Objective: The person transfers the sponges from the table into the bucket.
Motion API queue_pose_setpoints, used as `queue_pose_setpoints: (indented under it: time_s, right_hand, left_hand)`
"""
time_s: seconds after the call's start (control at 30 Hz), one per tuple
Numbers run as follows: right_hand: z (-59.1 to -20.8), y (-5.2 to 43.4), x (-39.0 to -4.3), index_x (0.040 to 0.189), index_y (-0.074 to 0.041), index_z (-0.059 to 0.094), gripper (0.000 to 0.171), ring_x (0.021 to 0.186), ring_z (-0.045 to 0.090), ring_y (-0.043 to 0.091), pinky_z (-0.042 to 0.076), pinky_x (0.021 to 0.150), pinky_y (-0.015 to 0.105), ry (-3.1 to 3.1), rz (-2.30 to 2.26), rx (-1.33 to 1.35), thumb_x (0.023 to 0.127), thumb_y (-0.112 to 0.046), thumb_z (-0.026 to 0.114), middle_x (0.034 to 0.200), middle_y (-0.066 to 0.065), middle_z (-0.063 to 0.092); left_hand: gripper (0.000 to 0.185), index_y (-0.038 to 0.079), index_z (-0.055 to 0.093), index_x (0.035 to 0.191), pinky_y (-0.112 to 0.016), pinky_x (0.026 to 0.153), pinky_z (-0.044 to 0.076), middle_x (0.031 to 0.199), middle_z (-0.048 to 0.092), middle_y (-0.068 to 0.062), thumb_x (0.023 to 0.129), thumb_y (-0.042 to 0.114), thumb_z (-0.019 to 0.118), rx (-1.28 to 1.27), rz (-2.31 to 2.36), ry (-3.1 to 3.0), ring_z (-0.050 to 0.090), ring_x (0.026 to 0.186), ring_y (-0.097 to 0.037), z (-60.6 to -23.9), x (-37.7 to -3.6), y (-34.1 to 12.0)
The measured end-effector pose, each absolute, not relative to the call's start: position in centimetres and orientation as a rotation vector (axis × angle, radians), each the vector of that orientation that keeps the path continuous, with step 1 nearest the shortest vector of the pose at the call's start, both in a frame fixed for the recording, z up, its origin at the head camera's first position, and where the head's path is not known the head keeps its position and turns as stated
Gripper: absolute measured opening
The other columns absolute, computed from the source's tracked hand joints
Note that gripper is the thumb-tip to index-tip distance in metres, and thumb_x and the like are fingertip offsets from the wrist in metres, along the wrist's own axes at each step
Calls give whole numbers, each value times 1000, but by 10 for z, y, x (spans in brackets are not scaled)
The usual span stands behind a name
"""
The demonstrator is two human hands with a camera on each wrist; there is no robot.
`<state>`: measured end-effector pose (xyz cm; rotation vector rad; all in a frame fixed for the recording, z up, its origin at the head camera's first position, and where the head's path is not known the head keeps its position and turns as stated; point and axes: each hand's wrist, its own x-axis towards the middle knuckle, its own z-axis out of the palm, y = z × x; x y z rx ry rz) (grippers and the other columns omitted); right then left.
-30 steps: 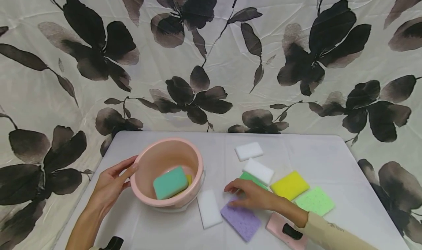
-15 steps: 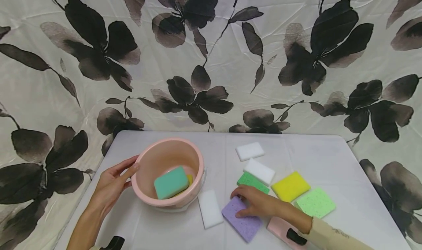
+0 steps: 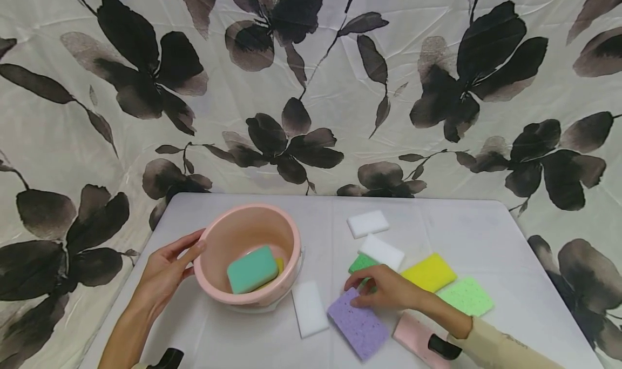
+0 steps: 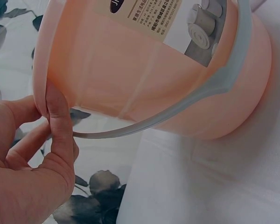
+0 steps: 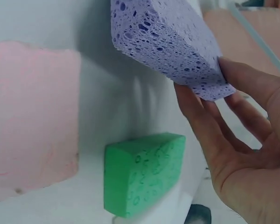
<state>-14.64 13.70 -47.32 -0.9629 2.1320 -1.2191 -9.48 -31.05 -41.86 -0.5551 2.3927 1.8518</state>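
My left hand [image 3: 160, 274] pinches the rim of a pink bucket [image 3: 228, 236], thumb on one side and fingers on the other. Inside the bucket lies a teal sponge [image 3: 252, 270] over a mostly hidden yellow one [image 3: 279, 264]. Between the thumb and fingers of my right hand [image 3: 386, 289] is the far end of a purple sponge [image 3: 360, 328]. The right wrist view shows this porous sponge tilted, with a shadow on the table below. Partly covered by that hand, a green sponge [image 5: 149, 175] lies on the table beyond.
A white sponge pad [image 3: 310, 309] lies beside the bucket. Farther back are two more white pads [image 3: 367, 224]. To the right sit a yellow sponge [image 3: 430, 272], a light green one [image 3: 467, 296] and a pink one [image 3: 420, 339]. The bucket's handle [image 4: 191, 100] hangs down its side.
My right hand has gone from hovering at the purple sponge's far edge to pinching that end, and the sponge has shifted slightly. My left hand and the bucket stay put.
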Motion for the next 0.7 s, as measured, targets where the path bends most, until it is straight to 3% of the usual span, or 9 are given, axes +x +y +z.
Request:
queue_pose_setpoints:
  time_s: [0.27,0.53,0.7]
  right_hand:
    - [-461,140,-152,113,-5,74,26,84,74,18,61,73,30,2005,-1321,-869,90,-11,81,111,8,72]
    - [-446,138,-159,114,-8,75,26,87,75,22,62,74,47,1993,-1318,-795,90,-12,81,109,7,72]
    - [-432,136,-164,116,-7,75,26,89,75,24,62,77,46,1968,-1337,-782,90,-11,80,112,9,72]
  left_hand:
    - [74,5,44,156,-20,82,58,150,47,-5,98,44,69,-506,1884,2406,60,105,6,-420,-93,-311]
    - [75,7,43,156,-20,83,57,157,42,-10,97,46,69,-516,1874,2402,60,104,6,-420,-94,-312]
    - [75,8,44,156,-20,83,57,155,44,-8,97,46,69,-532,1873,2394,60,105,7,-419,-95,-311]
